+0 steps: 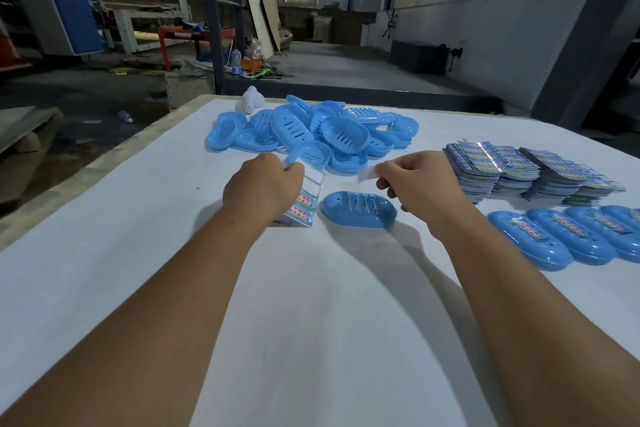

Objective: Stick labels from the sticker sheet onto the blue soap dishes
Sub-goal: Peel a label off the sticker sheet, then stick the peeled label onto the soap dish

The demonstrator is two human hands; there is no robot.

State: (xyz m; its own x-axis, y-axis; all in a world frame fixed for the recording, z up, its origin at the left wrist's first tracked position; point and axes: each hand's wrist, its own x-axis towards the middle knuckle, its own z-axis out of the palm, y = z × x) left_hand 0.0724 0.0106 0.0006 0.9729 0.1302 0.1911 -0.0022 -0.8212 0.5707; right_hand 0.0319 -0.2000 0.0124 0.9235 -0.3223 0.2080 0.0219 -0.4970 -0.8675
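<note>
A single blue soap dish [359,209] lies upside down on the white table [311,305], between my two hands. My left hand [264,186] grips the top of a sticker sheet [304,201], whose lower part still carries colourful labels. My right hand [420,180] pinches a peeled label [367,174] by its edge, white back towards me, held above and just behind the dish. Several labelled blue dishes [568,236] lie in a row at the right.
A heap of unlabelled blue soap dishes [311,130] fills the far middle of the table. Stacks of sticker sheets [530,172] sit at the far right. A white object [252,99] stands at the far edge. The table's left edge runs diagonally.
</note>
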